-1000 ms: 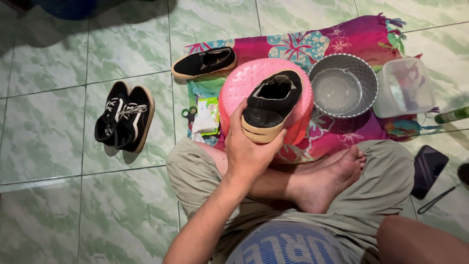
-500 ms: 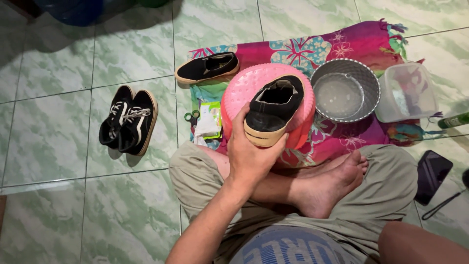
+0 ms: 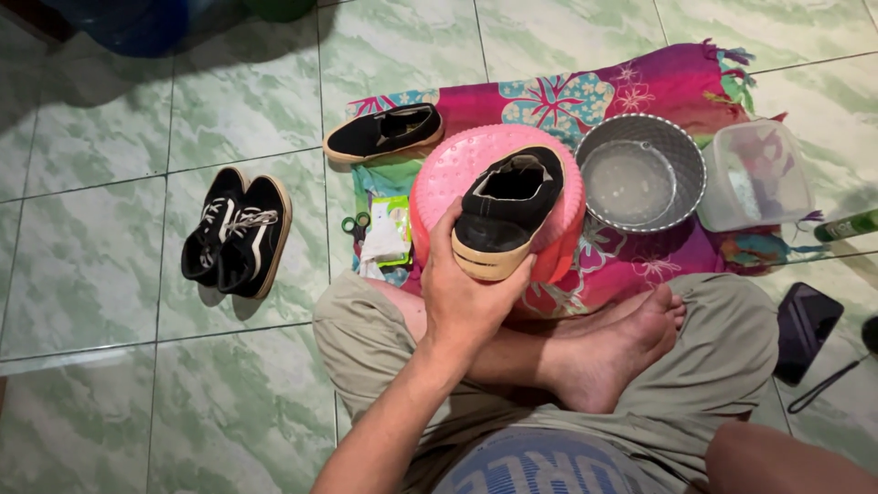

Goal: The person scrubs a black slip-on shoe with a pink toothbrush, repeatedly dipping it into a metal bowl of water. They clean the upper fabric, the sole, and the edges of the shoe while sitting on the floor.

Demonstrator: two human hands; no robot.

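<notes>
Left hand [image 3: 471, 297] wraps its grip around the heel of a black slip-on shoe [image 3: 508, 210], fingers pressed against the tan sole; shoe rests toe-forward over the upturned pink basin [image 3: 448, 174]. Right hand out of view, only the forearm shows at lower right; grip state cannot be told.

Risks, as judged:
- Hold is at the heel only; the toe could tip off the basin's rounded top.
- The metal bowl [image 3: 686, 160] with water stands just beside the basin; a slip could knock it and wet the patterned cloth [image 3: 658, 82].
- The phone [image 3: 805, 329] lies on the floor near that cloth.
</notes>
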